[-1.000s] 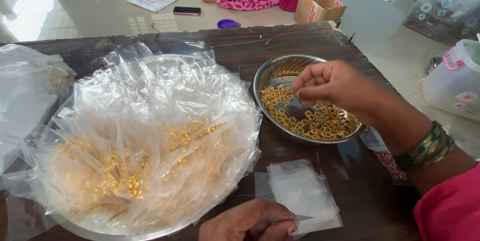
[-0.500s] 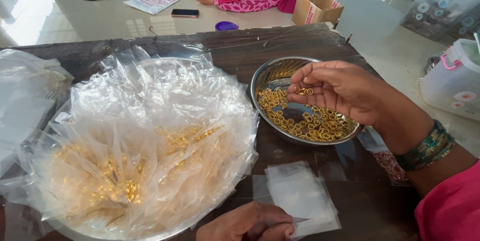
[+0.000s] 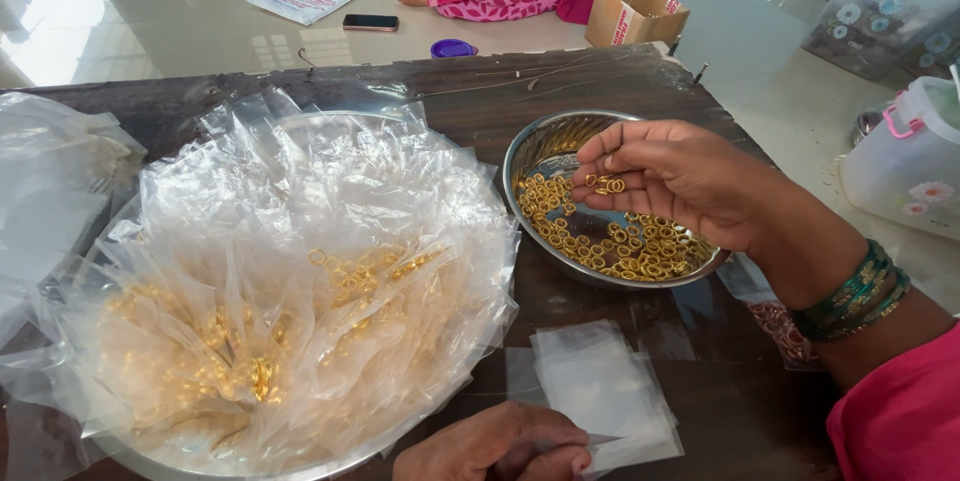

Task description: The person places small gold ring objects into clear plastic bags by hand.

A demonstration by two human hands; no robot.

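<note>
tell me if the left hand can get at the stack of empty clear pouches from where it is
Probably yes. The left hand rests on the table right at the edge of the empty clear pouches, seemingly already pinching one, with nothing between them. The right hand is up over the steel bowl, out of the way.

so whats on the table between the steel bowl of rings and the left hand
In the head view, a stack of small clear pouches lies between the steel bowl and the left hand.
</note>
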